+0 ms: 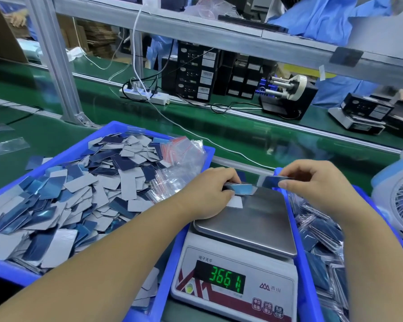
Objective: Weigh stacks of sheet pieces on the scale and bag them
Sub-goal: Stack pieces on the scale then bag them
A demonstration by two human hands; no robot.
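The step in hand is the weighing. The left hand [209,194] grips a thin stack of sheet pieces [239,188] at the far left corner of the steel pan [254,219] of the electronic scale [235,263]; the stack seems to rest on the pan or just above it, and which one cannot be told. A single white piece [234,202] lies on the pan just under that hand. The right hand [312,184] pinches one or a few blue pieces [271,181] between thumb and fingers, above the far edge of the pan. The green display [227,278] shows digits, so some load is already on the pan.

The loose pieces fill the blue tray [14,263] on the left, with a bundle of small zip bags [182,156] at its far side. Filled bags [321,231] lie in the blue bin on the right.

Probably the count is being adjusted. The next move calls for letting the stack go fully, so the hand does not press on the pan, and then reading a stable number before bagging.
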